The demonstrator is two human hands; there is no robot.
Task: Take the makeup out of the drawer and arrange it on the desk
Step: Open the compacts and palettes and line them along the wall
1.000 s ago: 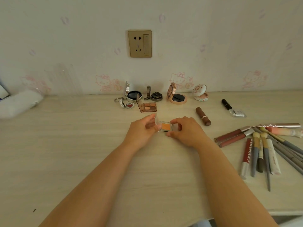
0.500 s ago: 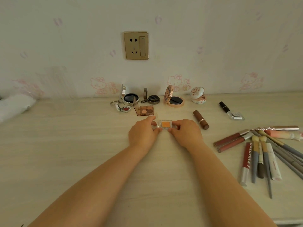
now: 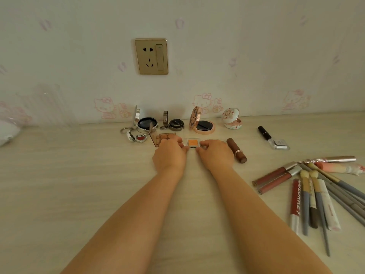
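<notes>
My hands hold a small orange blush pan on the desk, among makeup laid out below the wall socket.

Head view: my left hand [image 3: 170, 155] and right hand [image 3: 215, 153] sit close together, fingertips pinching either side of the orange blush pan [image 3: 193, 142], which lies flat on the pale wooden desk [image 3: 69, 184]. Just left of it, partly under my left fingers, is a brown eyeshadow palette [image 3: 158, 137]; just right of my right hand lies a brown lipstick [image 3: 236, 150]. Along the wall stand four opened compacts, from a silver compact [image 3: 145, 122] to a floral compact [image 3: 232, 119]. Farther right lie a black lipstick [image 3: 264, 132], then lip gloss tubes [image 3: 275, 177] and brushes [image 3: 316, 202]. A gold wall socket [image 3: 151, 56] is above.
</notes>
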